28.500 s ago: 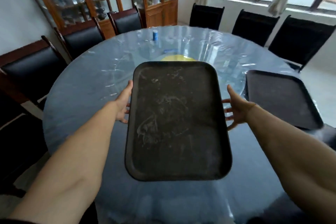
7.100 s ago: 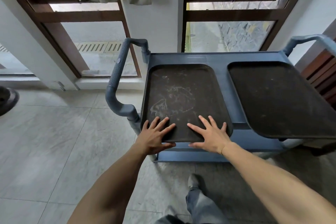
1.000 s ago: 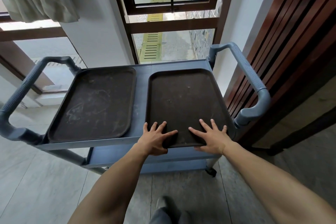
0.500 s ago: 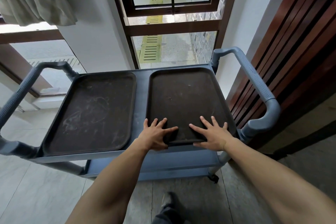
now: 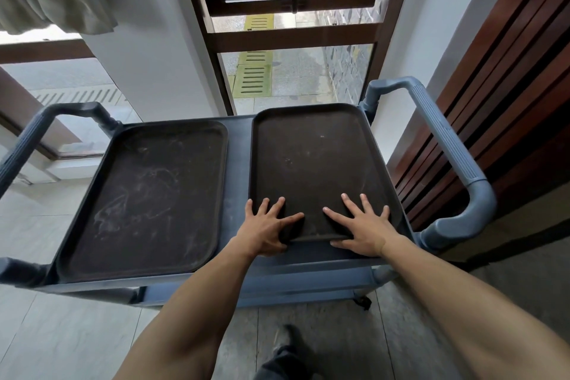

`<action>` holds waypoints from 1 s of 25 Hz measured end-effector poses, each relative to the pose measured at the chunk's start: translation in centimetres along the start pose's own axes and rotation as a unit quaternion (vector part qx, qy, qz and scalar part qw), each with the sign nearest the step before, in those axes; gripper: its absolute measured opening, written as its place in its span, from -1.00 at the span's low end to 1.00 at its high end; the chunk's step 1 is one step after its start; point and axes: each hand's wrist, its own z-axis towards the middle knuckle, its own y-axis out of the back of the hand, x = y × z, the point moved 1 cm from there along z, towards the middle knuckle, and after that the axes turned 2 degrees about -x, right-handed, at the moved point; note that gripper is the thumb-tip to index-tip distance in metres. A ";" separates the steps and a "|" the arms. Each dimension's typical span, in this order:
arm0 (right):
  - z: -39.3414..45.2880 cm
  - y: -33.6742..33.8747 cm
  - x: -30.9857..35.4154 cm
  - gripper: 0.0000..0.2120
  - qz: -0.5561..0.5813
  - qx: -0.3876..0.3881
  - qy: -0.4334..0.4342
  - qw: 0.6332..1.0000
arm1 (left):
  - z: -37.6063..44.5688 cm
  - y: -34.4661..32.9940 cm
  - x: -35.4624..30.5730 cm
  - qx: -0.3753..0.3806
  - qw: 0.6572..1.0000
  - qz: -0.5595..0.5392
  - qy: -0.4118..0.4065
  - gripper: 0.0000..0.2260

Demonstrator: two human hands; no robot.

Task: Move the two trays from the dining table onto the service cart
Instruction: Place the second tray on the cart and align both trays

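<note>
seating: both hands lie flat on the near end of the right dark brown rectangular plastic tray [image 5: 311,163], which sits on the top shelf of the blue-grey plastic service cart [image 5: 237,170]
left hand [image 5: 265,230]: palm down, fingers spread apart, thumb curled over the near rim; pressing, not clamped round anything
right hand [image 5: 362,230]: palm down, fingers splayed apart on the tray floor, heel over the near rim; nothing gripped
right tray: far end reaches the back edge of the shelf, right side close to the ribbed blue cart handle [image 5: 447,145]; the near rim lies just short of the shelf's front lip
left tray [image 5: 145,197]: scuffed dark brown rectangular tray, flat on the left half of the same shelf, a strip of bare shelf between the two, not touching
progress: judged from this, both trays are on the cart and only squaring the right one remains
doing it well: push evenly with both palms so the tray slides straight rather than swinging toward the handle; keep the pressure low and forward, not down on the near rim, which could tip the far end up
check: near rim parallel to the shelf's front lip, gap to the left tray kept
risk: the cart stands on castors [image 5: 362,301] on a smooth tiled floor [image 5: 61,333], so a hard shove may roll it toward the window [image 5: 296,37]
release: lift both hands straight up once it lies flat
</note>
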 end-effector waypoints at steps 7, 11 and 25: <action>0.8 -0.6 -0.7 -0.23 -0.003 -0.008 0.001 1.000 | 0.8 -0.8 0.1 -0.004 1.000 0.006 -0.007 -0.23; 0.6 -0.9 -1.0 -0.21 0.003 0.000 -0.004 1.000 | 0.9 -1.1 0.2 0.023 1.000 -0.021 -0.003 -0.27; -1.6 -3.4 -2.7 0.09 -0.028 -0.016 0.040 0.999 | -1.1 -3.1 -3.1 0.039 0.995 -0.088 0.011 0.02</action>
